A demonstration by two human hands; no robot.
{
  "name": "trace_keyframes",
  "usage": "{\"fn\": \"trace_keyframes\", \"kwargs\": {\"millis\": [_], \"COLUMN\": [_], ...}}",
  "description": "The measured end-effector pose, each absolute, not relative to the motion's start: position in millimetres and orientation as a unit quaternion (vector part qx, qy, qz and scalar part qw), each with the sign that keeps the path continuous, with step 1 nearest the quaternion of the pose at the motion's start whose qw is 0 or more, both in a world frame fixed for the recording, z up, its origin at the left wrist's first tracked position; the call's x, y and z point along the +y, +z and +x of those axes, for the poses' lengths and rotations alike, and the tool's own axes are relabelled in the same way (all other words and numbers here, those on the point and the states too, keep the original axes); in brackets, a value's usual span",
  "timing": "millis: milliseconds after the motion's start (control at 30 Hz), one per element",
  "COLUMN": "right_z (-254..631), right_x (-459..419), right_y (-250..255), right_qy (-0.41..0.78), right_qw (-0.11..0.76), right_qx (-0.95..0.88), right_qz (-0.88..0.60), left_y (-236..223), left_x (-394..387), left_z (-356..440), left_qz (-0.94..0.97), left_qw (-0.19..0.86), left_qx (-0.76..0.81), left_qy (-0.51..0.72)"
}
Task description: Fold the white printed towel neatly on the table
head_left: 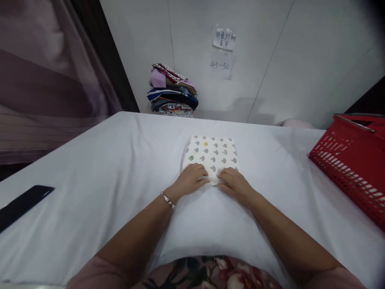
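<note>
Head view: white folded cloth with grey, green and yellow print (213,151) lies flat on the white cloth-covered table (99,160), straight ahead of the torso. Bulk of it extends away from both hands; layered near edge faces the wearer. Looks slightly wider left-right than deep, but foreshortening makes the long axis uncertain. Neither hand is nearer: both are on it.

Left hand (193,178): at left part of near edge, fingers curled over the top, narrow opening, layers pinched toward the thumb.
Right hand (235,182): mirrors it at the right part, same narrow pinch. Short span of stacked edge shows between them. Thumb contact underneath: can't tell.

Red plastic perforated basket (355,154) well off to the right.
</note>
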State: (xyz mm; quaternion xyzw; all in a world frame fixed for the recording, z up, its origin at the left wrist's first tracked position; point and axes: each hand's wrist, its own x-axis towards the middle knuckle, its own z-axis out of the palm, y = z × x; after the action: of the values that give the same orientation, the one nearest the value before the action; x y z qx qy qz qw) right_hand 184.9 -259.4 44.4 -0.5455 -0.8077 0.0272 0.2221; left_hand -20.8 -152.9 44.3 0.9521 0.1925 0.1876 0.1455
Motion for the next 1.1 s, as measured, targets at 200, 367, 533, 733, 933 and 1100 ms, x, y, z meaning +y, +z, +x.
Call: {"fn": "trace_keyframes", "kwargs": {"millis": [200, 367, 533, 733, 933, 1100], "right_z": [185.8, 188.2, 187.9, 186.9, 186.7, 182.6], "right_x": [-258.4, -256.4, -256.1, -256.3, -257.3, -257.2], "right_y": [39.7, 39.4, 41.3, 40.8, 41.4, 40.4], "right_qy": [0.050, 0.066, 0.060, 0.031, 0.046, 0.022], "right_qw": [0.257, 0.279, 0.263, 0.218, 0.239, 0.232], "right_qx": [-0.788, -0.785, -0.797, -0.810, -0.804, -0.800], "right_qz": [-0.557, -0.549, -0.540, -0.544, -0.543, -0.554], "left_y": [43.7, 41.4, 43.1, 44.4, 42.9, 41.5], "left_x": [-152.5, -152.8, -154.9, -157.7, -159.2, -159.9], "left_z": [-20.1, -19.9, -19.5, -18.0, -17.1, -15.9], "left_qz": [0.952, 0.950, 0.954, 0.958, 0.960, 0.958], "left_qw": [0.146, 0.137, 0.127, 0.104, 0.086, 0.077], "left_qx": [0.197, 0.200, 0.199, 0.197, 0.195, 0.202], "left_qy": [0.181, 0.195, 0.186, 0.180, 0.180, 0.187]}}
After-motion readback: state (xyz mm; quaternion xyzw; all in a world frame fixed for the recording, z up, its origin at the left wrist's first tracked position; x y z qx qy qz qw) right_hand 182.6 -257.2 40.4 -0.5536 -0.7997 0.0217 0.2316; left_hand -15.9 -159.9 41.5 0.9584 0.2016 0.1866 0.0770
